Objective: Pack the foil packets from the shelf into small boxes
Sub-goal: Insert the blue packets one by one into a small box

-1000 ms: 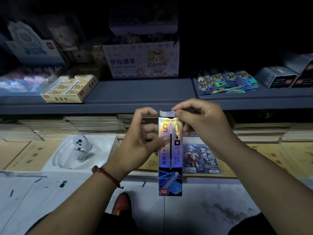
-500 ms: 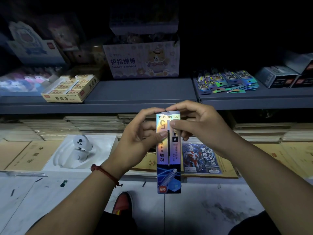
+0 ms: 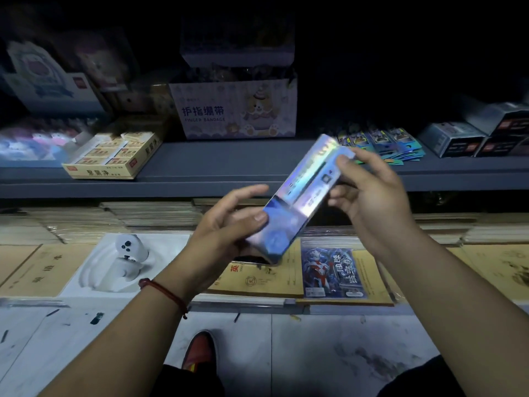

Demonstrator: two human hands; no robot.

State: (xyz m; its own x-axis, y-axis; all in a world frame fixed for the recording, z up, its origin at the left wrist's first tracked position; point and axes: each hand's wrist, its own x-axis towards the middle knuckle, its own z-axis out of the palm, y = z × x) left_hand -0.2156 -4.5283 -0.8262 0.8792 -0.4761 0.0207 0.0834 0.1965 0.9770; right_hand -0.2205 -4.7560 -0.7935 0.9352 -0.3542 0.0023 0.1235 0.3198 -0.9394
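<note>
Whereas the small box was held upright a moment ago, with the fingertips of both hands gathered at its top flap, it is now seen swung onto a slant in the air in front of the shelf, its upper end carried up and to the right and its lower end low over the notebooks. The upper end is gripped by the right hand, thumb on the shiny face and fingers curled behind it. The lower end is held by the left hand, whose thumb is pressed on the face while the forefinger lies stretched out beside the box; the other fingers are hidden beneath it. The flap is no longer being worked, so the closing step is judged finished, though the end itself is too blurred for its state to be told. The tilt points the box toward the right of the shelf, where the loose foil packets lie spread beside the grey boxes. It is judged that this box is about to be set down there and that more packets remain to be packed.
</note>
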